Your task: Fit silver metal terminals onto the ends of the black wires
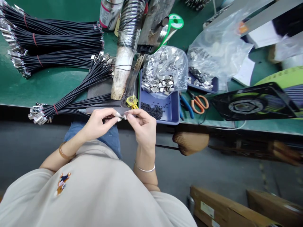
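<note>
My left hand [101,123] is closed in a pinch on what looks like the end of a thin black cable, in front of the bench edge. Fingertip to fingertip with it, my right hand [144,126] pinches a tiny part at that end, mostly hidden by the fingers. Just beyond the left hand lies a bundle of black cables [75,87] with metal connectors, crossing another bundle. Beside the right hand stands a blue tray [171,108] with small black pieces [155,111] and a clear bag [176,60] of metal connector shells.
Tied black cable bundles [61,41] lie at the back left. A foil-wrapped duct [126,47] and a green solder spool [175,21] rise behind the hands. To the right are blue-handled pliers [187,106], orange-handled scissors [200,104] and a black fan [255,102]. Cardboard boxes [220,205] stand below.
</note>
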`<state>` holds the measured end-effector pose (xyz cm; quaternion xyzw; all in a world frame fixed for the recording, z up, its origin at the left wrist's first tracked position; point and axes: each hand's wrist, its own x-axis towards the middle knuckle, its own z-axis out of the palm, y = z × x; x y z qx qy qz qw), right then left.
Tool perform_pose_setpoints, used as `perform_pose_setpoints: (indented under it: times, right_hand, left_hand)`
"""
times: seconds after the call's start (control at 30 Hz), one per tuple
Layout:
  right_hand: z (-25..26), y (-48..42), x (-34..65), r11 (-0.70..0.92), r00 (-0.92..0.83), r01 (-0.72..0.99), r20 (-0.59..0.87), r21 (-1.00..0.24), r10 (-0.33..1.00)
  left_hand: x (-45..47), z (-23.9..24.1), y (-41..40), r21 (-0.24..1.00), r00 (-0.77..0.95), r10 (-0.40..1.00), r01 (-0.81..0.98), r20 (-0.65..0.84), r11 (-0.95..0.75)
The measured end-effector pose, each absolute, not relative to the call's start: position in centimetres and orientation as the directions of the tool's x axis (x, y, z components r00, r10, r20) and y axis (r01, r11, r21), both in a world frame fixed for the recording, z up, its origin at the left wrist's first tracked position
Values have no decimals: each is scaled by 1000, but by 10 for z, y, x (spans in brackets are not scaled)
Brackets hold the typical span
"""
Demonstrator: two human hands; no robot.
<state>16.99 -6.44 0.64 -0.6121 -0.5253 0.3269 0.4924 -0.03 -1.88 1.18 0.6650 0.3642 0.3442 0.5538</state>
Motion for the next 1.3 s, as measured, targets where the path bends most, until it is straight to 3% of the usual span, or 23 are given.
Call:
perform_pose_setpoints:
  times: [0.1,0.17,0.33,0.43,0.7,0.97,1.17,1.3]
  right_hand:
    - [6,-68,168,206,193,517,347,-831,918]
    - [6,-70,168,276,153,641,471,-717,869]
    - [12,-73,175,332,64,772,586,-542,808]
    - [14,-73,177,375,-35,787,572,-489,820]
    - [9,-66,171,345,-14,758,515,-553,857]
    - [12,-74,171,260,457,461,478,-849,750]
    - [2,-65,166,152,314,360,273,-921,910]
    - [-3,-59,160,172,309,283,259,-944,915]
  left_hand:
    - [-1,11,-14,992,544,832,9,-110,124]
    - [0,10,-13,985,529,839,-33,-127,170]
    - [7,11,-15,989,488,867,-44,-104,143]
    - [8,11,-16,991,482,870,-25,-104,132]
    - [11,9,-15,996,464,884,-18,-65,83]
    - [18,8,-12,988,363,929,-98,-77,120]
    - [24,8,-9,993,301,952,-84,-49,78]
    - [28,9,-8,993,242,969,-87,-56,80]
